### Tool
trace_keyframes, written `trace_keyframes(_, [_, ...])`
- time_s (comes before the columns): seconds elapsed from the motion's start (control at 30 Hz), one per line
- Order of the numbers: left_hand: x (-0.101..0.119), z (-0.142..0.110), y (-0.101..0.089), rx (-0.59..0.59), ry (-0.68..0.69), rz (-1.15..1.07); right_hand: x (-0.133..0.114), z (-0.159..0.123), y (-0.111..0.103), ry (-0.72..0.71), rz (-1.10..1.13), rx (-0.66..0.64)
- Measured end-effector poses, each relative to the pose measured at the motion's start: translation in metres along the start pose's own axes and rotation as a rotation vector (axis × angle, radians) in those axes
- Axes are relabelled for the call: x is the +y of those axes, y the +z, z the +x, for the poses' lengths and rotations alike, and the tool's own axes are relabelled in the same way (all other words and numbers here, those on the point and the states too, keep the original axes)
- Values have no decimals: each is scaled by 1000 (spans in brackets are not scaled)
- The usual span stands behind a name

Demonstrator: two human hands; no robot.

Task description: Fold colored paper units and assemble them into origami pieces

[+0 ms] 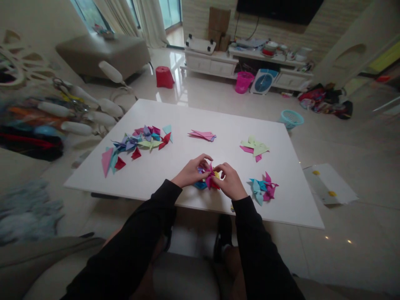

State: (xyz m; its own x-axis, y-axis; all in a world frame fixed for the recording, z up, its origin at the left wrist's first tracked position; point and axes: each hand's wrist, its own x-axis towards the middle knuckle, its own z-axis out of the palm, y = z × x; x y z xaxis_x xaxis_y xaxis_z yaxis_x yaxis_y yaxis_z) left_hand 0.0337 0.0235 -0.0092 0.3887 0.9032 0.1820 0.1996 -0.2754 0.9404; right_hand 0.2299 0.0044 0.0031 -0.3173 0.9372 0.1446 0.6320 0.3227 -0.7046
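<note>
My left hand (193,170) and my right hand (230,181) meet near the front edge of the white table. Between their fingertips is a magenta origami piece (209,178), pinched from both sides; its exact shape is partly hidden by the fingers. Beneath and around it show blue folded paper (200,184) and bits of yellow and red. To the right of my right hand lies a cluster of blue and magenta origami cranes (265,189). Beyond my hands rests a stack of narrow pink folded papers (202,135).
A larger heap of colourful origami (137,141) covers the table's left part. Pale green and pink folded pieces (254,146) lie at the right. On the floor stand a turquoise basket (291,119), a pink bin (244,82) and a red stool (164,77).
</note>
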Motion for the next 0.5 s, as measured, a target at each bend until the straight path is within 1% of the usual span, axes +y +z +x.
trace_keyframes(0.2, [-2,-2,-7,6,25,-4,-7,5,10,-52,-7,10])
trace_keyframes(0.33, [3,-4,-11,8,26,-83,-10,1,12,-35,-19,85])
trace_keyframes(0.4, [4,-5,-13,45,-5,-146,-11,-2,11,-23,7,150])
trace_keyframes(0.5, [2,-5,-11,140,-123,-303,-11,-4,9,-11,75,260])
